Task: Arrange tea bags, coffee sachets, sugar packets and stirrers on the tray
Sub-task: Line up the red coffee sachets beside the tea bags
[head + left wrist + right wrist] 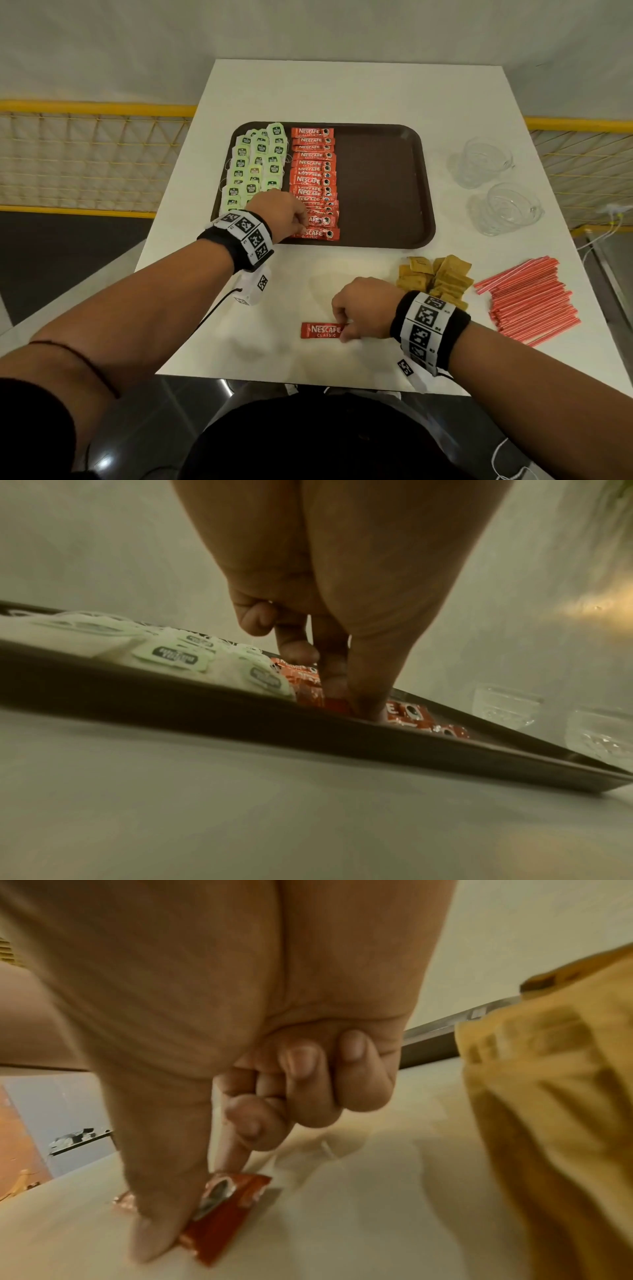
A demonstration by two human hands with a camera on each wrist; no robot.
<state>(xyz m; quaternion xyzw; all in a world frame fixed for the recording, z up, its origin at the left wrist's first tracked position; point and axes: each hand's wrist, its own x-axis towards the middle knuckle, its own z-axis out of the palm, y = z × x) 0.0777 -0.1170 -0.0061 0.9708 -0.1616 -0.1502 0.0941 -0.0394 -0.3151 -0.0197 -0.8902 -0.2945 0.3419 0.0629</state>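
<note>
A brown tray (383,185) (171,696) lies on the white table. Green tea bags (253,168) (171,656) fill its left side, and a column of red coffee sachets (313,171) (407,712) runs beside them. My left hand (301,222) (363,712) is over the near end of that column, thumb and forefinger pinching the sachet by the tray's front rim. My right hand (346,330) (192,1202) pinches the right end of a lone red coffee sachet (318,330) (226,1218) lying flat on the table near the front edge.
Brown sugar packets (435,277) (548,1096) lie heaped just right of my right hand. Red stirrers (531,301) are piled further right. Two glass cups (483,164) (510,209) stand right of the tray. The tray's right half is bare.
</note>
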